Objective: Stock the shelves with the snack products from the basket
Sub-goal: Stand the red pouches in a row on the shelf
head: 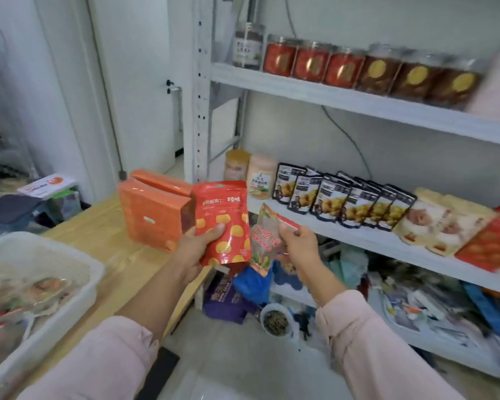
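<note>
Head view: the left hand (197, 246) holds a red pouch (221, 223) upright, thumb pressed across its front and the rest of the hand wrapped behind. Just beside it, the right hand (299, 243) pinches a translucent pouch (264, 241) by its red top edge, so the pack hangs tilted below the fingers (289, 230). Both pouches are in the air in front of the left end of the middle shelf (358, 241), between the shelving and the tabletop (104, 232).

The white basket (93, 267) sits at the lower left on the tabletop and holds more wrapped packs (41, 287), so stocking looks only partly done. On the middle shelf stand a row of dark pouches (344, 200), then beige pouches (433, 223), then red packs (497, 241) at the far right. Jars (358, 64) line the upper shelf, and orange boxes (153, 212) stand on the tabletop behind the left hand.

The step in hand appears to be carrying two snacks from basket to shelf. The next move probably calls for reaching right to lean the red pouch with the red packs, which seem the nearest match. Blur hides whether they are the same product. No clear match for the translucent pouch shows, so it needs a free spot of its own.
</note>
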